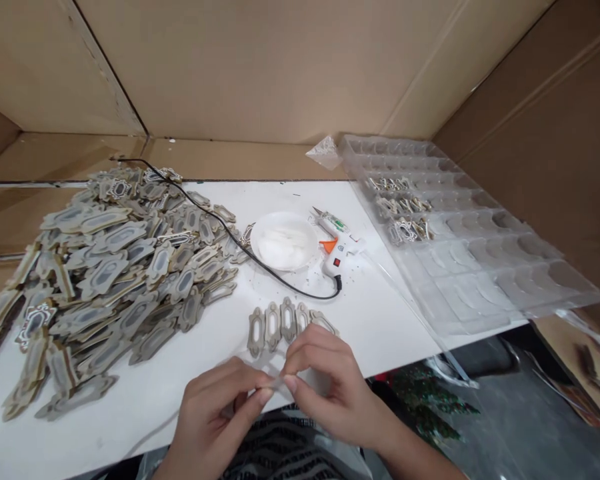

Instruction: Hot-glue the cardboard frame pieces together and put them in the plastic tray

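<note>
My left hand (225, 407) and my right hand (325, 383) meet at the table's front edge. Fingertips of both pinch a thin, translucent, whitish strip (279, 383), whose exact kind I cannot make out. Just beyond the fingers lies a row of several flat ornate frame pieces (273, 325) in greyish wood, with long openings; my right hand partly covers the right end of the row. Behind them stands a white bowl (306, 257) holding white, fluffy-looking material (280, 248). Beside it lies a white glue gun (337, 250) with an orange trigger.
A large heap of similar frame pieces (130, 267) covers the table's left side. A black cord (250, 252) crosses from the glue gun to the back left. At right, a clear compartment tray (460, 267) holds small pieces and overhangs the edge. Cardboard walls (280, 73) enclose the table.
</note>
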`<act>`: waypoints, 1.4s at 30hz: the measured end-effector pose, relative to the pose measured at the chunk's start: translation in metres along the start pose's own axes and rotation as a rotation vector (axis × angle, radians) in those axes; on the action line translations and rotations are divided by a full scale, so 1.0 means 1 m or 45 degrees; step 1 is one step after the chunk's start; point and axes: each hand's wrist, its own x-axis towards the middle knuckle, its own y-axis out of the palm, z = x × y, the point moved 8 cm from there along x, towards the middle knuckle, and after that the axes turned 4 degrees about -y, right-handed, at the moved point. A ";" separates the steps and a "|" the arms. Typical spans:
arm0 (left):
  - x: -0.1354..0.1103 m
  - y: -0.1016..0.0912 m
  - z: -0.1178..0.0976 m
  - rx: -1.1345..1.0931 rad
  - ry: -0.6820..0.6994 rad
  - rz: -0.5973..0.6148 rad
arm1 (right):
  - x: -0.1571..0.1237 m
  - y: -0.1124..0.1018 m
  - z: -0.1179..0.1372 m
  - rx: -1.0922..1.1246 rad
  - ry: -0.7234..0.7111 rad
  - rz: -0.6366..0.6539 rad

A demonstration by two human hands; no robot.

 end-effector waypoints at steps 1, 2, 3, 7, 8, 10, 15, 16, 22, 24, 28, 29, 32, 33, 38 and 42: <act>-0.001 0.000 -0.001 -0.005 0.018 0.014 | 0.000 0.001 -0.001 0.009 0.015 0.022; -0.002 0.001 -0.001 -0.010 0.037 0.027 | 0.000 0.001 -0.003 0.023 0.036 0.049; -0.002 0.002 -0.002 -0.014 0.053 0.037 | -0.001 0.002 -0.005 0.041 0.065 0.082; -0.002 0.004 -0.003 -0.016 0.064 0.068 | -0.004 0.005 -0.008 0.078 0.137 0.165; -0.002 0.004 -0.003 -0.015 0.054 0.065 | -0.004 0.004 -0.007 0.067 0.128 0.159; -0.001 0.003 -0.002 -0.013 0.033 0.035 | -0.003 0.000 -0.004 0.033 0.082 0.114; 0.000 -0.004 -0.001 -0.011 -0.003 -0.085 | 0.006 -0.025 -0.003 -0.280 -0.020 -0.043; 0.001 -0.005 -0.001 -0.013 -0.002 -0.097 | 0.009 -0.031 -0.006 -0.417 -0.014 -0.056; 0.002 -0.006 -0.004 -0.030 0.030 -0.102 | 0.025 -0.023 -0.022 -0.853 -0.076 0.277; 0.002 -0.006 -0.004 -0.034 0.026 -0.097 | 0.027 -0.018 -0.023 -0.902 -0.091 0.338; 0.002 -0.006 -0.004 -0.032 0.021 -0.091 | 0.030 -0.012 -0.024 -0.968 -0.087 0.414; 0.002 -0.006 -0.003 -0.034 0.017 -0.089 | 0.031 -0.011 -0.025 -0.981 -0.089 0.438; 0.002 -0.006 -0.002 -0.054 -0.001 -0.088 | 0.033 -0.008 -0.026 -1.003 -0.112 0.485; 0.002 -0.006 -0.002 -0.061 -0.006 -0.088 | 0.034 -0.008 -0.026 -1.012 -0.124 0.493; 0.001 -0.006 -0.001 -0.063 -0.018 -0.096 | 0.035 -0.002 -0.026 -1.200 -0.220 0.492; 0.001 -0.007 -0.002 -0.060 -0.007 -0.106 | 0.033 0.003 -0.028 -1.331 -0.271 0.469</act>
